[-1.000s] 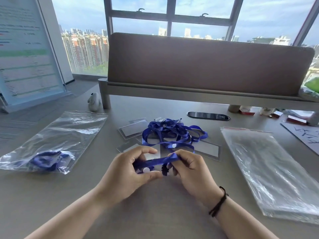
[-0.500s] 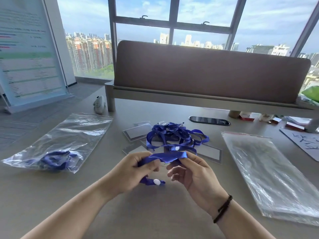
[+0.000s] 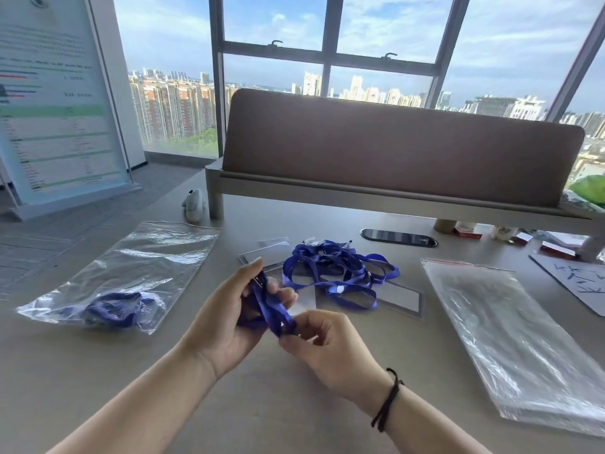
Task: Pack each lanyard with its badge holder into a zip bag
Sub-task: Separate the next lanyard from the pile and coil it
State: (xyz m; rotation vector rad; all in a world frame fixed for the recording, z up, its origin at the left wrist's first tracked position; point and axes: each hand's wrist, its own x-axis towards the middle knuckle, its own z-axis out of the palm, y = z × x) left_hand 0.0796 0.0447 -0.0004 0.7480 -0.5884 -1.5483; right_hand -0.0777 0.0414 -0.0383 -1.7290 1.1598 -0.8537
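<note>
over the desk middle, left hand (image 3: 229, 309) curls round a bunched lanyard (image 3: 266, 306) while right hand (image 3: 322, 342) pinches its loose end. ribbon's floppy and light, probably slippery, so i'd grab the folded bundle, not one strand.

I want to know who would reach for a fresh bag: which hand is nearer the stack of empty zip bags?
Right. The right hand is nearer the stack of empty zip bags, which lies to its right; the left hand is farther, beyond the right hand.
</note>
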